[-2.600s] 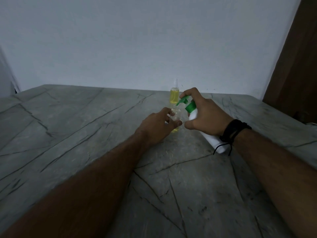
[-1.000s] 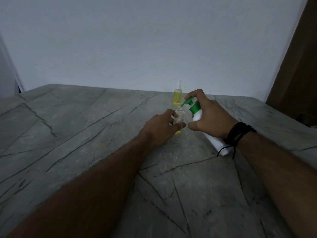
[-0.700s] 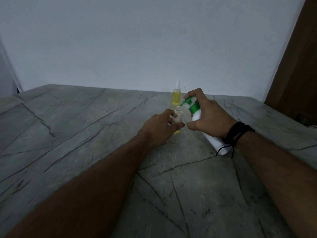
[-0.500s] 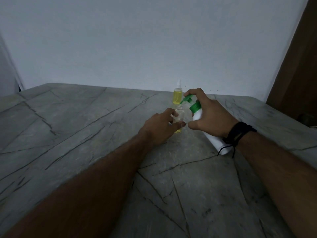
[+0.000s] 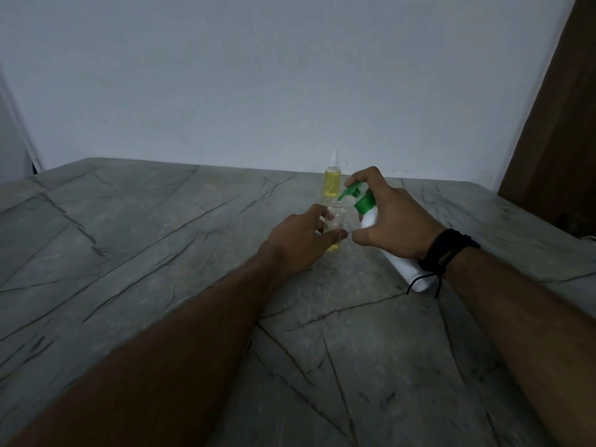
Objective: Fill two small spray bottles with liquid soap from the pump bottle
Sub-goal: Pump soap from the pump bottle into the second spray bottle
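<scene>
Item: our left hand grips the small open spray bottle on the tabletop; right hand grips the tilted pump bottle. Risk: nozzle slipping off the narrow mouth, spilling soap.

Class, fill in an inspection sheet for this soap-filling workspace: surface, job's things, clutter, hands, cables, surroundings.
Surface: grey veined stone table.
Job's things: white pump bottle tilted, its green nozzle over the open clear bottle, yellow liquid only at its bottom; capped yellow-filled bottle stands behind.
Clutter: nothing seen.
Hands: left hand holds the clear bottle; right hand grips the pump bottle, finger on the pump.
Cables: nothing seen.
Surroundings: pale wall; brown wooden panel at right.
</scene>
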A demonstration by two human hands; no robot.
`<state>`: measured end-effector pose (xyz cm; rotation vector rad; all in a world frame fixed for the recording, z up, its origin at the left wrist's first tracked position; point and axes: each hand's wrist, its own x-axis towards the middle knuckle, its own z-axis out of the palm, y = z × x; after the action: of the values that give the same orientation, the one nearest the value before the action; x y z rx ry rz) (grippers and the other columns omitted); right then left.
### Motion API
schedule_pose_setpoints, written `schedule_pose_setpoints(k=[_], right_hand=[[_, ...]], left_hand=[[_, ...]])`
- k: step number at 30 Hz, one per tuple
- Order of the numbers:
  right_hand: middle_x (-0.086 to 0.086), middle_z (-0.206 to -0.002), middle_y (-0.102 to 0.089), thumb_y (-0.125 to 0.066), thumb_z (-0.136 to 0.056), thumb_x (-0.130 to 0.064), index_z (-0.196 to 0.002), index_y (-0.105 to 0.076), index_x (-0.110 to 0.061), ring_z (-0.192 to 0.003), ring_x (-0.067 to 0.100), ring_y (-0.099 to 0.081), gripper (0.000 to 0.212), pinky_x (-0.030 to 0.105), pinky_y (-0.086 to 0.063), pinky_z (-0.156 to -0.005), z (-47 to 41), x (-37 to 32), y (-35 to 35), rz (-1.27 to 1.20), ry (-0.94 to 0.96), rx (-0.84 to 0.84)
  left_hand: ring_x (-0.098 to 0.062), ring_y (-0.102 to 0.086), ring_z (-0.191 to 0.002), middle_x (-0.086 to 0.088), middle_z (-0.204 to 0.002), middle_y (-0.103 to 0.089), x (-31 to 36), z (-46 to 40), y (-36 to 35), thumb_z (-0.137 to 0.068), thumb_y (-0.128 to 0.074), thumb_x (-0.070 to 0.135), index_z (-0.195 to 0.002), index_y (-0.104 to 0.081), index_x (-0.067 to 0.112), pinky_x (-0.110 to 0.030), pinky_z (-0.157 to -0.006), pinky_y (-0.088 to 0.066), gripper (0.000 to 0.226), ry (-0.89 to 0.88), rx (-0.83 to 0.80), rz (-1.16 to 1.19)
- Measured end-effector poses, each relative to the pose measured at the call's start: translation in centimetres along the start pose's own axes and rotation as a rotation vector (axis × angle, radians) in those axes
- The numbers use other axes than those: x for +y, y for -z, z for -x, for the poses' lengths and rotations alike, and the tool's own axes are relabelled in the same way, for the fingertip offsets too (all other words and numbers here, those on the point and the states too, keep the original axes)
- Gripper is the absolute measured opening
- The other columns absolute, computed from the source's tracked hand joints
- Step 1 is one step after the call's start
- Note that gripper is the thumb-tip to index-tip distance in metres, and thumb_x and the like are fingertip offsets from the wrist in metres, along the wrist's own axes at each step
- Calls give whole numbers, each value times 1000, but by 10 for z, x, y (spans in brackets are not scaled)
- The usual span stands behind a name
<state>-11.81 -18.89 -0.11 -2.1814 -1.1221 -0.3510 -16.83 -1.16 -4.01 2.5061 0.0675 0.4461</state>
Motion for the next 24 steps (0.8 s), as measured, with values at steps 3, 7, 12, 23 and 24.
schedule_pose_setpoints(k=[3,7,12,23,24], right_hand=[[-2,-80,-63,-78,-68,-13,-127,-42,-27,-70,21,-64,70,42,-55,-68,0,0,0,2,-7,0],[0,-80,-65,-79,-68,-14,-131,-41,-31,-71,22,-65,76,42,-56,-69,0,1,0,1,-1,3],[1,-82,-65,-79,-68,-14,-127,-42,-28,-71,22,-64,71,43,-56,-68,0,-1,-1,3,-9,-3],[-3,-80,-64,-79,-69,-13,-128,-42,-27,-70,21,-64,72,38,-54,-66,0,-1,0,3,-10,1],[-3,-80,-63,-79,-69,-13,-127,-42,-27,-71,22,-64,71,38,-54,-66,0,-1,0,2,-15,3]], left_hand=[[-15,-63,-101,0,-126,-64,0,0,0,-90,-58,55,-130,-48,25,-29,-81,-49,51,3,-6,1],[-16,-62,-102,0,-127,-63,0,0,1,-90,-57,55,-130,-47,25,-30,-83,-50,51,5,-15,5],[-17,-62,-104,-1,-127,-64,1,0,1,-90,-57,54,-131,-47,24,-32,-86,-51,52,4,-12,0],[-17,-62,-104,-1,-128,-63,3,0,1,-90,-57,55,-131,-47,24,-33,-88,-52,52,15,-11,-14],[-17,-62,-104,-1,-128,-63,3,0,1,-90,-57,55,-131,-47,25,-34,-88,-52,52,19,-15,-17]])
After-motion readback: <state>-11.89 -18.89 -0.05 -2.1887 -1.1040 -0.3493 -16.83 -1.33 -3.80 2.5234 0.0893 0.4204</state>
